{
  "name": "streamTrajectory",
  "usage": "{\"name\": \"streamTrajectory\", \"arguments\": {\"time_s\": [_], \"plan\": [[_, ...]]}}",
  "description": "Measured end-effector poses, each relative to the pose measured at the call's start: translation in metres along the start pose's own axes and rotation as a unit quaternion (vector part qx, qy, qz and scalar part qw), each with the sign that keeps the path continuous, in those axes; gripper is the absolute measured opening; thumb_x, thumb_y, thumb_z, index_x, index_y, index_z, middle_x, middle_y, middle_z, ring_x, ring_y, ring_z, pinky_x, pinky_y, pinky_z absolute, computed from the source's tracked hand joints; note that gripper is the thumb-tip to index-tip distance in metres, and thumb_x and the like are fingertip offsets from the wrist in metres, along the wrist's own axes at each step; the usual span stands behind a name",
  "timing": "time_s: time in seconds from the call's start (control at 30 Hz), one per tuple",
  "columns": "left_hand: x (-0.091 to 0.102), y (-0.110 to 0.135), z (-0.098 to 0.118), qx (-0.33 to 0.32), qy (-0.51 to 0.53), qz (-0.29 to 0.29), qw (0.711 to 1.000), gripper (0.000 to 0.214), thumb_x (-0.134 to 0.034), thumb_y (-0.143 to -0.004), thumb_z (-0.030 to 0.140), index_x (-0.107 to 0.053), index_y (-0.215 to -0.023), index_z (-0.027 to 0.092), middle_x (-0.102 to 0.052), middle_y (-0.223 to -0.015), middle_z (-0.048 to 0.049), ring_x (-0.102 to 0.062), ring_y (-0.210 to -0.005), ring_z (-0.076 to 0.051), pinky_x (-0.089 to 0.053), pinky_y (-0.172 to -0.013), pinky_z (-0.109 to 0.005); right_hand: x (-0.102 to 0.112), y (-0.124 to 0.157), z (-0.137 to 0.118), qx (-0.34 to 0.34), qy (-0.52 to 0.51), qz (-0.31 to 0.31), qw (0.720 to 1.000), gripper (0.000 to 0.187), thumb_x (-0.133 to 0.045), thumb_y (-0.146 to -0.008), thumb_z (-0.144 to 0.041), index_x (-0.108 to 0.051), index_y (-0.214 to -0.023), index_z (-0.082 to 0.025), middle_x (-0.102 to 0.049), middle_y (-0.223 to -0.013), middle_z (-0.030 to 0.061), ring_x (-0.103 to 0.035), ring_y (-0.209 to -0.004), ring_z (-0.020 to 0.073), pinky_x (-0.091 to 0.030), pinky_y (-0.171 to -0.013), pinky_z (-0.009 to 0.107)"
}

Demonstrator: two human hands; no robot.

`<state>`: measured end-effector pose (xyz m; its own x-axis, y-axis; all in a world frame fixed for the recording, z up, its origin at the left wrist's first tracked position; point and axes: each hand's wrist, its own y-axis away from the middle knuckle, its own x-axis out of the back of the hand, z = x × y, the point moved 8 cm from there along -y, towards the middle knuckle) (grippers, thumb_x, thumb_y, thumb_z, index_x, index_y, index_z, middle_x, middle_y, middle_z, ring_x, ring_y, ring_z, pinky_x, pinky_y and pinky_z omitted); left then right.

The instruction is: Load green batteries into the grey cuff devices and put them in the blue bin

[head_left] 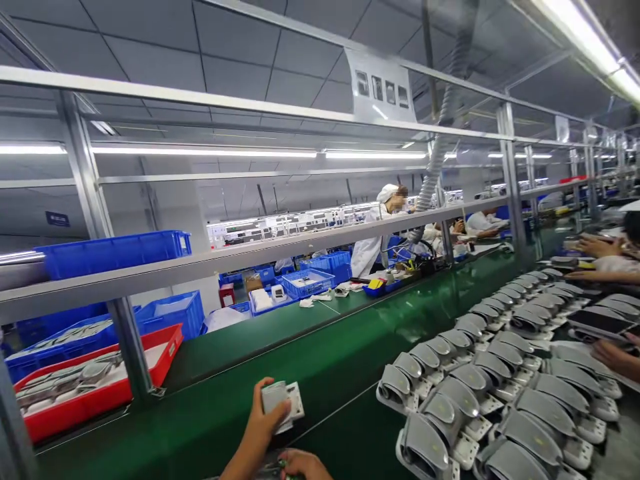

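Low in the middle of the view, my left hand is closed around a wrist-cuff unit, a curled grey band with a white plastic housing that has holes in it. It is held up over the green work surface. Below and slightly right, my right hand shows only in part at the bottom edge. Its fingers are curled together near something small with a bit of green, too unclear to name. Rows of similar grey cuff units with white housings stand to the right of my hands.
At the left are a red tray of parts and a blue crate on the shelf. Metal posts and rails cross in front. A co-worker's hands work at the far right; a person in white stands behind the line.
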<state>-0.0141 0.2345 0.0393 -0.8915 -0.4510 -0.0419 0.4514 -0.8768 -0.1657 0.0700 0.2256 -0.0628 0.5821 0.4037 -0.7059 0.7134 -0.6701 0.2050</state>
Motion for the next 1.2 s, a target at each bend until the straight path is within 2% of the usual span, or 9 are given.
{"name": "streamTrajectory", "arguments": {"time_s": [0.1,0.23,0.5,0.6,0.7,0.8,0.9,1.0,1.2], "plan": [[0.038,0.014,-0.01,0.021,0.027,0.05,0.998,0.084,-0.092,-0.052,0.07,-0.057,-0.113,0.024,-0.067,-0.084,0.0002,-0.064,-0.067,-0.019,-0.05,-0.06,-0.029,0.006,0.015,-0.004,0.03,-0.067,0.038,0.997,0.032,-0.081,-0.048,-0.033,-0.065,-0.073,-0.021,-0.056,-0.057,-0.0036,-0.046,-0.047,0.0075,-0.031,-0.046,0.017],[0.047,0.036,-0.013,0.036,0.074,0.042,0.996,0.076,-0.092,-0.054,0.067,-0.058,-0.106,0.023,-0.065,-0.084,0.0017,-0.064,-0.075,-0.018,-0.053,-0.072,-0.029,0.016,0.047,-0.013,0.086,-0.151,0.109,0.979,0.054,-0.096,-0.046,-0.036,-0.072,-0.09,-0.017,-0.063,-0.067,-0.0016,-0.05,-0.055,0.0068,-0.036,-0.046,0.016],[0.04,0.041,-0.038,0.098,0.116,0.0,0.988,0.064,-0.091,-0.058,0.052,-0.061,-0.106,0.02,-0.067,-0.087,0.0006,-0.061,-0.078,-0.017,-0.048,-0.073,-0.028,0.012,0.061,-0.044,0.135,0.023,0.1,0.986,0.065,-0.102,-0.049,-0.055,-0.065,-0.087,-0.018,-0.069,-0.073,-0.0027,-0.028,-0.041,-0.0009,-0.021,-0.035,0.014],[0.035,0.04,-0.043,0.101,0.11,-0.027,0.988,0.064,-0.092,-0.059,0.053,-0.062,-0.105,0.02,-0.066,-0.086,0.0003,-0.06,-0.076,-0.016,-0.047,-0.071,-0.027,0.023,0.061,-0.05,0.171,0.077,0.142,0.972,0.067,-0.1,-0.049,-0.062,-0.064,-0.083,-0.017,-0.068,-0.071,-0.0016,-0.034,-0.041,0.0007,-0.024,-0.036,0.016],[0.029,0.04,-0.042,0.095,0.085,-0.058,0.99,0.065,-0.093,-0.058,0.055,-0.061,-0.103,0.02,-0.065,-0.084,0.0007,-0.058,-0.075,-0.015,-0.046,-0.071,-0.027,0.032,0.065,-0.057,0.212,0.176,0.17,0.946,0.07,-0.093,-0.058,-0.07,-0.069,-0.097,-0.017,-0.065,-0.066,-0.0016,-0.043,-0.045,0.0066,-0.03,-0.04,0.02],[0.025,0.042,-0.038,0.085,0.054,-0.088,0.991,0.065,-0.094,-0.056,0.054,-0.061,-0.1,0.02,-0.064,-0.083,0.0015,-0.056,-0.073,-0.014,-0.044,-0.07,-0.027,0.028,0.074,-0.068,0.258,0.343,0.163,0.888,0.065,-0.071,-0.084,-0.073,-0.073,-0.116,-0.017,-0.065,-0.068,0.0007,-0.051,-0.053,0.0133,-0.04,-0.047,0.026],[0.021,0.044,-0.037,0.08,0.03,-0.124,0.988,0.066,-0.095,-0.057,0.052,-0.062,-0.105,0.02,-0.064,-0.087,0.0003,-0.057,-0.075,-0.015,-0.045,-0.071,-0.028,0.007,0.089,-0.081,0.373,0.494,0.121,0.776,0.047,-0.054,-0.101,-0.059,-0.076,-0.113,-0.019,-0.072,-0.091,0.0085,-0.068,-0.081,0.0212,-0.056,-0.073,0.035],[0.017,0.047,-0.036,0.049,-0.033,-0.16,0.985,0.063,-0.094,-0.063,0.049,-0.066,-0.111,0.02,-0.066,-0.095,-0.0025,-0.057,-0.08,-0.016,-0.045,-0.074,-0.028,-0.009,0.098,-0.084,0.451,0.566,0.08,0.685,0.033,-0.05,-0.107,-0.041,-0.075,-0.114,-0.021,-0.07,-0.105,0.0106,-0.07,-0.096,0.0219,-0.056,-0.088,0.037],[0.016,0.047,-0.032,0.015,-0.105,-0.171,0.979,0.06,-0.093,-0.066,0.05,-0.07,-0.113,0.02,-0.067,-0.102,-0.0051,-0.058,-0.087,-0.019,-0.046,-0.08,-0.03,-0.013,0.094,-0.08,0.464,0.633,0.034,0.619,0.025,-0.047,-0.108,-0.025,-0.067,-0.121,-0.02,-0.067,-0.109,0.0114,-0.07,-0.097,0.0208,-0.058,-0.087,0.034]]}}
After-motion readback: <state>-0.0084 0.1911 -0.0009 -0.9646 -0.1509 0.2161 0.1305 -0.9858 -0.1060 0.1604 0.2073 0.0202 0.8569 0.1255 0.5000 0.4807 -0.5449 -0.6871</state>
